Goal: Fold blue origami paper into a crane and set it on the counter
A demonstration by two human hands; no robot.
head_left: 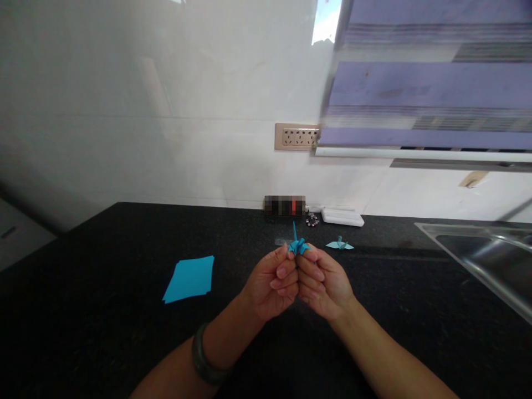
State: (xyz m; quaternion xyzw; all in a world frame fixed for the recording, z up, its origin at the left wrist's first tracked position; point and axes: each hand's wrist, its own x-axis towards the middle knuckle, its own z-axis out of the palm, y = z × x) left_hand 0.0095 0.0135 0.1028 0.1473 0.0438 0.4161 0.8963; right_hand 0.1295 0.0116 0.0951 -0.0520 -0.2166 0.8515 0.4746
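Note:
A small blue origami crane [298,245] is pinched between my two hands above the dark countertop, its thin pointed end sticking up. My left hand [272,285] grips its left side between thumb and forefinger, the other fingers curled in. On the other side my right hand [326,282] pinches the right part in the same way. The knuckles of both hands meet or nearly meet below the crane. Behind and to the right, a paler blue folded crane [340,244] rests on the counter with its wings spread.
A stack of square blue paper [190,279] lies on the black counter [124,238] at left. Against the wall are a pixelated dark object [285,205], a beaded ring [312,220] and a white flat item [343,216]. A metal sink [490,260] is at right.

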